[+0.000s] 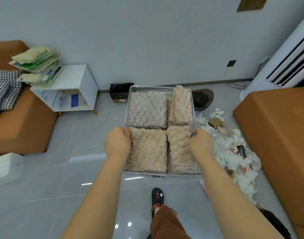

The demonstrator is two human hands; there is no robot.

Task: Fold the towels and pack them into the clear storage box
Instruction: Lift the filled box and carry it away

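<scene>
- Now, clear storage box [127, 107]: you hold it out in front of you by its two long sides, over the tiled floor.
- Left hand [117, 141]: your fingers are curled over the box's left rim, clamped on it.
- Right hand [200, 143]: likewise clamped on the box's right rim.
- Grey towel [147, 110]: folded flat in the box's far-left quarter.
- Beige towels, three, folded: near-left [147, 150] and near-right [179, 149] lie flat inside the box; far-right [180, 106] rises past the rim.
- Paper litter [234, 152]: heaped on the floor right of the box.
- White side table [68, 83]: left of the box, carrying stacked papers.
</scene>
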